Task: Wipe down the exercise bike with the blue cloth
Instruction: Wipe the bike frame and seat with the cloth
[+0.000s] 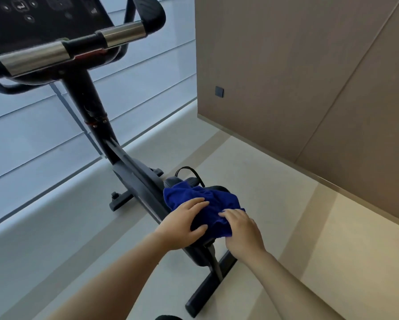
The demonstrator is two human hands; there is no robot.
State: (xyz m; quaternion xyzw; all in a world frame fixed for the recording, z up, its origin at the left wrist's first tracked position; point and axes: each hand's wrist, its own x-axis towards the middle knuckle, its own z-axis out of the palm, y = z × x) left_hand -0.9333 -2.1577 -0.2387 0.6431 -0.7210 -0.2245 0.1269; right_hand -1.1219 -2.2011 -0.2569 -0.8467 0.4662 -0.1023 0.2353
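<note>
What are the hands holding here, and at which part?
Both hands rest on the blue cloth, draped over the bike's saddle: left hand at its near-left edge, right hand at its near-right corner. Pressing or gripping cannot be told.

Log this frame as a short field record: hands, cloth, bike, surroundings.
left hand: flat on the cloth, thumb curled round its near edge
right hand: fingertips on the cloth's right edge
cloth: blue, bunched, draped over the bike's low body beside the pedal
pedal: black strap loop showing behind the cloth
bike: black, upright
handlebar: chrome grips, untouched
console: dark, at top left
floor: pale
wall: tan panels at right
</note>
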